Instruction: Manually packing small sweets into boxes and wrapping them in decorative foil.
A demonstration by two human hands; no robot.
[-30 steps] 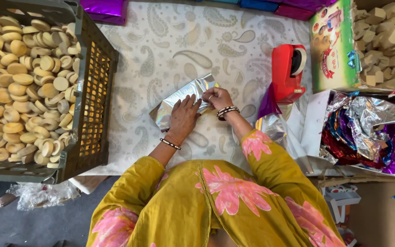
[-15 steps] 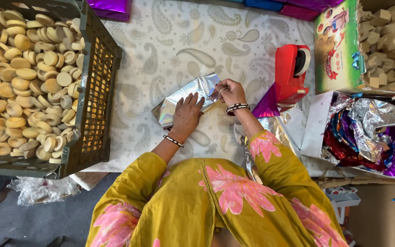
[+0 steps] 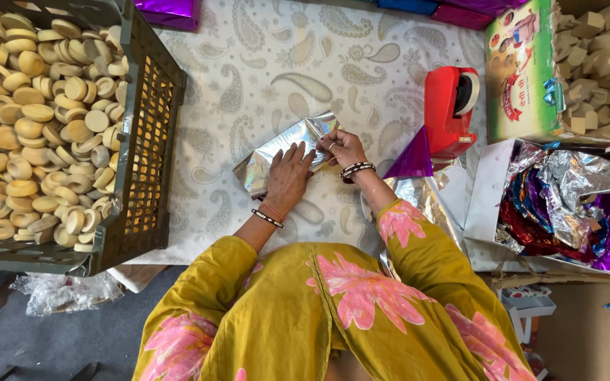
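A flat packet wrapped in shiny silver foil (image 3: 277, 152) lies on the paisley tablecloth (image 3: 284, 63) in front of me. My left hand (image 3: 287, 176) rests palm down on the packet, fingers spread, pressing it flat. My right hand (image 3: 344, 146) pinches the foil at the packet's right end, fingers curled on the fold. Both wrists wear bead bracelets.
A dark plastic crate (image 3: 142, 141) full of round tan discs stands at the left. A red tape dispenser (image 3: 450, 106) and a purple foil sheet (image 3: 412, 159) lie to the right. Further right sit a printed carton (image 3: 520, 70) and a box of crumpled coloured foils (image 3: 566, 204).
My right hand has shifted slightly along the packet's right end while working the foil fold. My left hand has stayed pressed on the packet.
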